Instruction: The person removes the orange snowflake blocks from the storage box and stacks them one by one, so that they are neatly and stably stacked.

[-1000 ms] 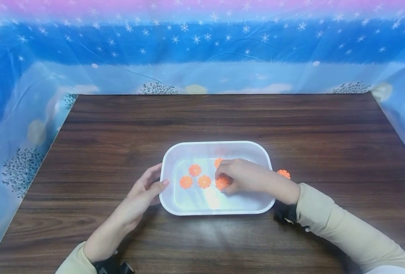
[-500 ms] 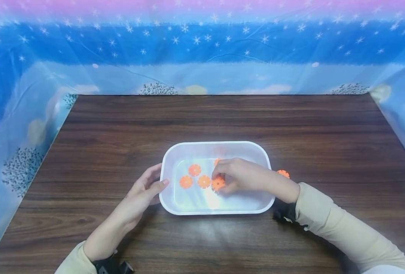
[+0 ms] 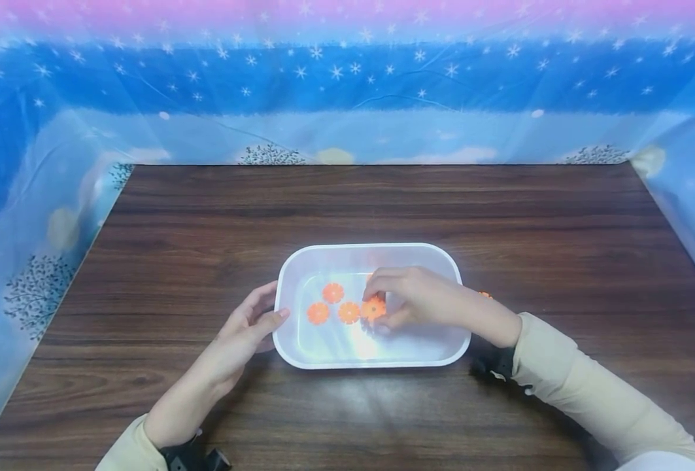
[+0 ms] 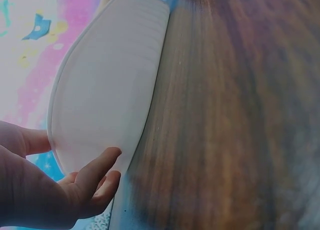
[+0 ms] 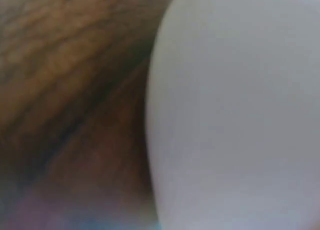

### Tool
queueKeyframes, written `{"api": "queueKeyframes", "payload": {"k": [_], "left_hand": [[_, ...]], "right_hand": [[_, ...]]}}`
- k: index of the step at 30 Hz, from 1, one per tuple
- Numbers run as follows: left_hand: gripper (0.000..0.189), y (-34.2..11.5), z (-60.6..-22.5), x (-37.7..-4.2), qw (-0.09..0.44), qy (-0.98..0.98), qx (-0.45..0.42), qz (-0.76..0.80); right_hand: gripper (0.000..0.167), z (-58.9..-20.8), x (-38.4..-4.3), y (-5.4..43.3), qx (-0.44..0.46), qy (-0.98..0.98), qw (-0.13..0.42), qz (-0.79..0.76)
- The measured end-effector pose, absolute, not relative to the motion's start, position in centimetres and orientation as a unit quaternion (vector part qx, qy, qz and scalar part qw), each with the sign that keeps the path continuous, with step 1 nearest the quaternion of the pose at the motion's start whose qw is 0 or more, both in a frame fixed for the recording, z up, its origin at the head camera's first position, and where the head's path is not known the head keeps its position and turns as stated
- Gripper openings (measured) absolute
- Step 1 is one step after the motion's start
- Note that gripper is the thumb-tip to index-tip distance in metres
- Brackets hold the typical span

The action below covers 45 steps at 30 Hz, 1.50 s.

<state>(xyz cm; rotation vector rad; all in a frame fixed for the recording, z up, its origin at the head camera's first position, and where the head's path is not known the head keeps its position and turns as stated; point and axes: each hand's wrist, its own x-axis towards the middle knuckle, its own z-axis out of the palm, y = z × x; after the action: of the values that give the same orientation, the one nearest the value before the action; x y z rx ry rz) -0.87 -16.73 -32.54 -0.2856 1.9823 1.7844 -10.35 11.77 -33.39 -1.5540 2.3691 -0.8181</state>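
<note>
A white plastic tub (image 3: 371, 361) stands on the table with orange notched plastic discs inside. My left hand (image 3: 247, 333) holds its left end, thumb over the rim and fingers along the outside; the left wrist view shows this hand (image 4: 75, 185) against the tub's outer wall (image 4: 110, 80). Reaching in over the right rim, my right hand (image 3: 420, 297) pinches one orange disc (image 3: 373, 309) between thumb and fingers. Loose discs (image 3: 333, 293) lie on the tub floor to its left. Only the tub's blurred white wall (image 5: 235, 115) fills much of the right wrist view; my right hand is hidden there.
Another orange disc (image 3: 485, 295) shows just beyond the right forearm, outside the tub and mostly hidden. The dark wood table (image 3: 371, 203) extends around the tub. A snowflake-patterned cloth (image 3: 335, 85) hangs behind and at both sides.
My right hand has shifted slightly left, then up, and the pinched disc has moved with it. The forearm now covers more of the disc outside. My left hand stays on the tub.
</note>
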Motion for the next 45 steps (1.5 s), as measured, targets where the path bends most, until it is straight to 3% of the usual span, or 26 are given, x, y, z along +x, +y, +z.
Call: {"api": "queueKeyframes", "payload": {"k": [11,21,37,45], "left_hand": [[0.061,-16.7,-32.5,-1.0,0.229,0.72,-0.102,0.647],[0.063,-16.6,-32.2,-1.0,0.234,0.719,-0.112,0.645],[0.063,-16.7,-32.3,-1.2,0.236,0.72,-0.108,0.644],[0.066,-16.8,-32.5,-1.3,0.241,0.719,-0.109,0.643]], "right_hand": [[0.032,-31.4,-10.7,13.9,-0.524,0.795,0.081,-0.294],[0.039,-31.5,-10.0,16.6,-0.5,0.81,0.013,-0.305],[0.045,-31.9,-9.6,21.7,-0.437,0.844,-0.007,-0.311],[0.047,-32.1,-9.3,23.5,-0.422,0.855,-0.044,-0.299]]}}
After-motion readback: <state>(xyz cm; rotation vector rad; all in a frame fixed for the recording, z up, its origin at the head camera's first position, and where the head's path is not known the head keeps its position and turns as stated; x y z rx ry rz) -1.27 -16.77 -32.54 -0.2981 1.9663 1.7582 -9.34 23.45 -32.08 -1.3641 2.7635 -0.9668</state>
